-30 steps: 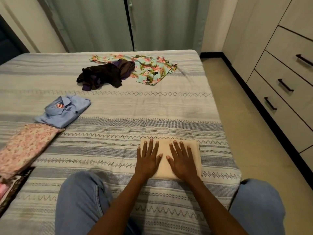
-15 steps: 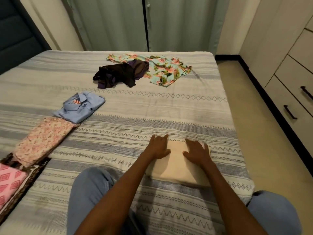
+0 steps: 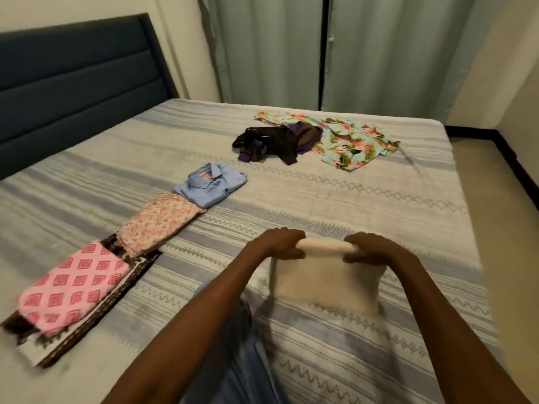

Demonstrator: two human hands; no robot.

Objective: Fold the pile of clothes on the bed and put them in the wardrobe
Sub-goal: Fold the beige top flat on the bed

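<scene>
And here come 2 bare forearms into view, no sleeves on either one, no watch, no bracelet, no rings showing on the left hand [image 3: 280,243] or the right hand [image 3: 376,247]. Down below between the arms, there's light blue denim on the legs [image 3: 233,360], soft and faded, blurred at the bottom edge.
</scene>
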